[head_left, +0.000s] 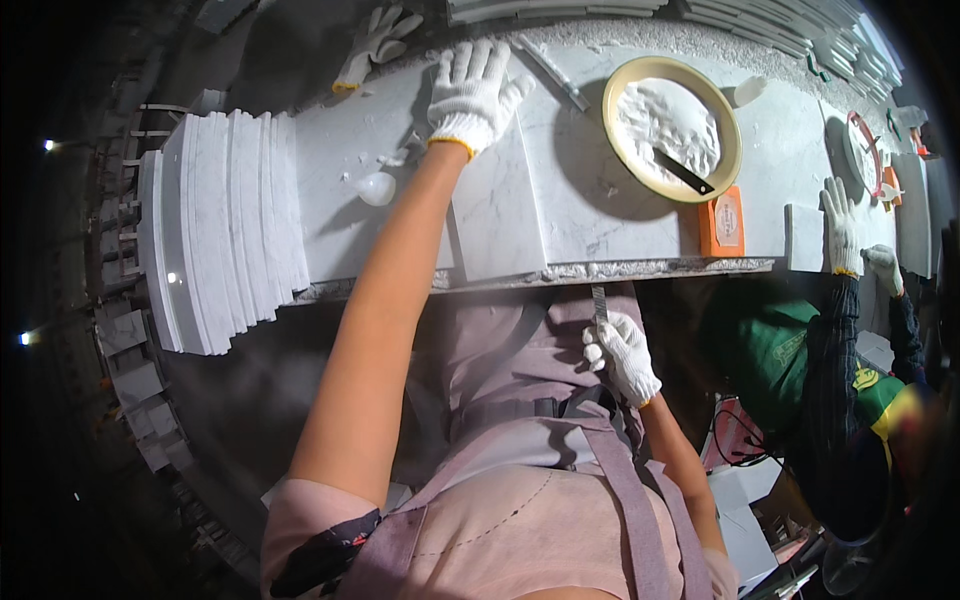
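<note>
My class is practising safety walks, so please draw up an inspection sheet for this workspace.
Surface: pale stone bench, white crumbs scattered.
Job's things: pale tile; narrow metal strip near the bench's front edge.
Clutter: spare glove, orange box, bowl of white material.
Hands: gloved left hand flat on tile; gloved right hand grips strip.
Cables: black loops, probably cable, lower right.
Surroundings: stacked slabs left; co-worker's dark sleeve right.

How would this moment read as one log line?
left hand: spread on marble slab | right hand: gripping slim tool | bowl: white material
</note>
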